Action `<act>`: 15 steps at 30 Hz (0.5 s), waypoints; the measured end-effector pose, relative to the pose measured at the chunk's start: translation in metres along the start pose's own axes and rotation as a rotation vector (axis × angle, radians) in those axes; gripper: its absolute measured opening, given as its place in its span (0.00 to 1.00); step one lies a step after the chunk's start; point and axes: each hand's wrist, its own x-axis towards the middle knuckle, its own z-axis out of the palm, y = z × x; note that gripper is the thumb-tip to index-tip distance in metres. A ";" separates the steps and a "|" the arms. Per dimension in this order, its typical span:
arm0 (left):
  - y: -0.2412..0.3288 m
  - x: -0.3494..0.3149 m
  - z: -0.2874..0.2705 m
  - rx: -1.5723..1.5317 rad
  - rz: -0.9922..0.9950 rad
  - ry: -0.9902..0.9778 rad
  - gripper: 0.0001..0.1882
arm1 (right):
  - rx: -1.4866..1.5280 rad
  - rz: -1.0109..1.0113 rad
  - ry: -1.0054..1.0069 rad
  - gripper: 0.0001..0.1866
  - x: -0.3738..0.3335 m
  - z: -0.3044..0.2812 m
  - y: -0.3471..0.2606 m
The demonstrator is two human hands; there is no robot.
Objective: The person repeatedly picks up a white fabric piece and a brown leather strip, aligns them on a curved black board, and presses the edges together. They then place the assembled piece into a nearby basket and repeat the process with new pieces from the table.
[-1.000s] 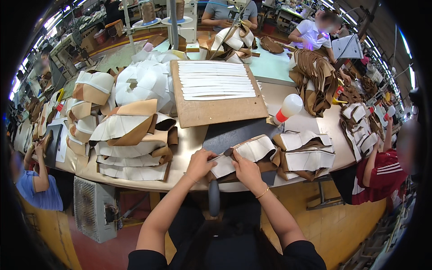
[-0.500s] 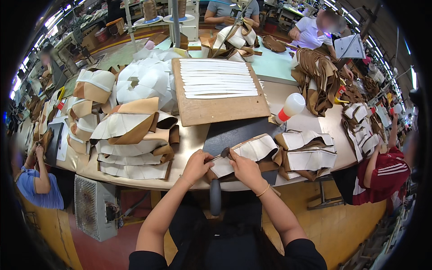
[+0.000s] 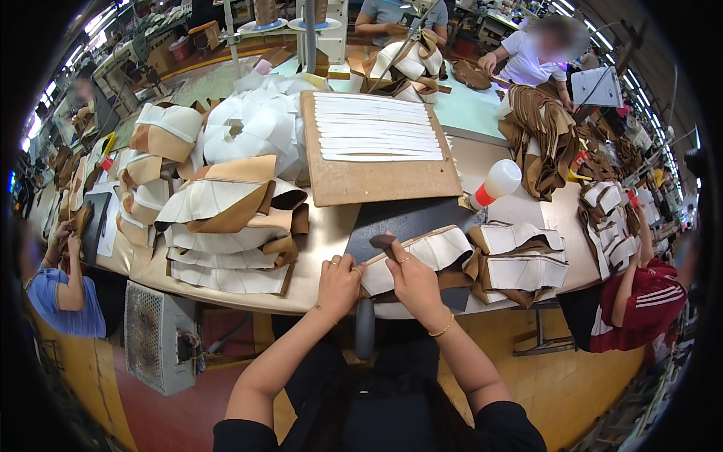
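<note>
A curved brown leather piece with white lining point(image 3: 437, 247) lies in front of me across a dark grey work pad point(image 3: 392, 217). My left hand point(image 3: 340, 285) is closed at its left end, the fingertips pinching the edge. My right hand point(image 3: 416, 288) is closed around what looks like a hammer point(image 3: 382, 241). Its dark, flat head sticks out past thumb and forefinger, above the lining, and the palm hides its handle. Between my wrists, a rounded dark grey post point(image 3: 364, 329) juts from the table edge.
Stacked lined leather pieces stand at left point(image 3: 226, 260) and right point(image 3: 526, 264). Beyond the pad rests a board point(image 3: 384, 184) bearing white strips, beside a white bottle point(image 3: 501, 181) with a red band. Co-workers sit around the table. A metal-grilled box point(image 3: 157, 335) stands below left.
My right hand has raised the hammer head slightly off the lining. My left fingers have curled in more, knuckles up. The whole view has shifted a little.
</note>
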 end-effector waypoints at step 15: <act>-0.011 -0.014 -0.005 -0.155 -0.090 -0.046 0.08 | 0.018 -0.030 -0.008 0.28 0.000 0.020 0.003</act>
